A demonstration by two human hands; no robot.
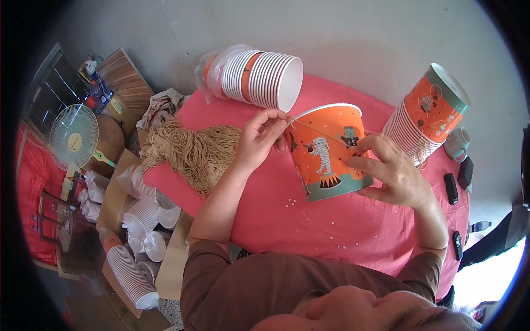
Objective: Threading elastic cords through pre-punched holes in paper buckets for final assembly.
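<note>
Centrally, orange paper bucket (330,151) between both hands, right hand (393,172) gripping its side, left hand (259,139) pinching string (314,127) at rim

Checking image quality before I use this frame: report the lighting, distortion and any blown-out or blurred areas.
Head view: soft, even daylight on the pink table and orange bucket; strong fisheye bending with a black rim; lower right corner blown out white; the near head at the bottom edge is blurred; both hands are sharp.

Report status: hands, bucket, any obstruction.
Left hand pinching beige string at rim. Right hand gripping orange paper bucket, tilted on pink table. Nothing blocking.
</note>
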